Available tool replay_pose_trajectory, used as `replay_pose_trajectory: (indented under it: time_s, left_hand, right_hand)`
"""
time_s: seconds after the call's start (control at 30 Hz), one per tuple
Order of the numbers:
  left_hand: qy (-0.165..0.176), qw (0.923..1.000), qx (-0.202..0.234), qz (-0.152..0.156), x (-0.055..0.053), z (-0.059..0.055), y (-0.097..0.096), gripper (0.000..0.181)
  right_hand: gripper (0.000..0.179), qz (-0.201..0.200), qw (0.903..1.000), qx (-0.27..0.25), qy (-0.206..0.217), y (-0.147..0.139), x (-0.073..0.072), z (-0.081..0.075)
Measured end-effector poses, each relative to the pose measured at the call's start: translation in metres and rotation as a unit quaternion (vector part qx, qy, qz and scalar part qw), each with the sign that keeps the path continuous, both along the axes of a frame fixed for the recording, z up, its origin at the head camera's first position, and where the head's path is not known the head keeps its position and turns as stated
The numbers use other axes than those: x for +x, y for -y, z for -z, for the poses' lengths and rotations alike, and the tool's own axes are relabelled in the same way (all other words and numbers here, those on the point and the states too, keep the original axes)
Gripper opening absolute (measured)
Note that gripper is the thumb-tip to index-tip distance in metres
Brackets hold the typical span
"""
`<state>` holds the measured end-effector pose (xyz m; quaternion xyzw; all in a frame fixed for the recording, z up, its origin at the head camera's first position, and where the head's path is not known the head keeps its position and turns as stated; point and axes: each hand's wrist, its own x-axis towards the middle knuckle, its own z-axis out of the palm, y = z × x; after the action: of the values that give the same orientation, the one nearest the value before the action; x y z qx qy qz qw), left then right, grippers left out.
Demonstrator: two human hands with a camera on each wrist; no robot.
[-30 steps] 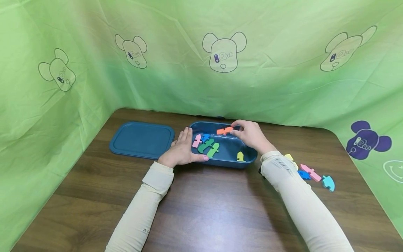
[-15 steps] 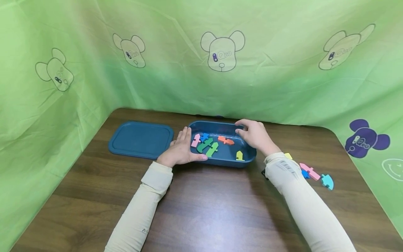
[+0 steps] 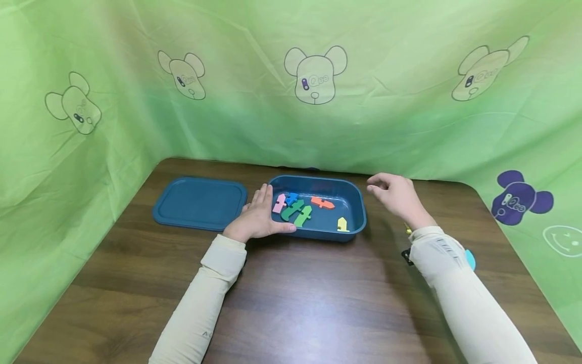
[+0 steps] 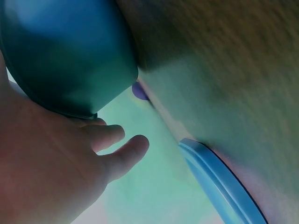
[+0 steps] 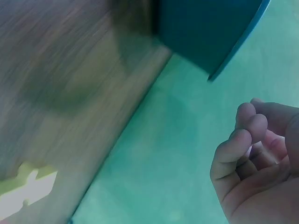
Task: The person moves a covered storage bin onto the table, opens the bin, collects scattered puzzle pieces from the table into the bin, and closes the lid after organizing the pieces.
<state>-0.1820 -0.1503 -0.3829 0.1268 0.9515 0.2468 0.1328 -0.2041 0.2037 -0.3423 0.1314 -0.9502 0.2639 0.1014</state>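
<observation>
A dark blue rectangular box (image 3: pixel 332 235) stands on the table with several foam puzzle pieces inside. An orange arrow-shaped piece (image 3: pixel 323 202) lies near its back wall, and a yellow piece (image 3: pixel 343 224) at the front right. Pink (image 3: pixel 279 203), blue (image 3: pixel 291 197) and green pieces (image 3: pixel 303 216) cluster at the left end. My left hand (image 3: pixel 256 217) rests against that end, fingers straight and thumb along the front rim. To the right of the box, my right hand (image 3: pixel 400 198) is above the table with loosely bent fingers, holding nothing. In the right wrist view its fingertips (image 5: pixel 243 140) come close together.
The matching blue lid (image 3: pixel 200 203) lies flat left of the box. A turquoise piece (image 3: pixel 470 259) peeks out behind the right sleeve, and a yellow piece (image 5: pixel 30 191) shows in the right wrist view. A green printed curtain (image 3: pixel 254 116) borders the table.
My right hand let go of the orange piece inside the box, then moved right, out past the box's right end. My left hand has stayed at the box's left end.
</observation>
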Motion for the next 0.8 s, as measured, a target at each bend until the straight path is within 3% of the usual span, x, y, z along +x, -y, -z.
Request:
replay_pose_trajectory:
  time_s: [0.33,0.63,0.8]
  left_hand:
    - [0.004,1.0,-0.005,0.004,0.001,0.0,0.0,0.134]
    - [0.007,1.0,0.002,0.001,0.002,-0.002,0.0,0.134]
    - [0.006,1.0,0.002,0.003,0.002,-0.002,0.0,0.134]
  right_hand:
    - [0.024,0.035,0.9989,0.007,0.032,-0.046,0.02,0.005]
    - [0.023,0.058,0.9976,0.014,0.035,-0.085,0.042,0.015]
    - [0.025,0.055,0.9954,0.028,0.074,-0.108,0.054,0.021]
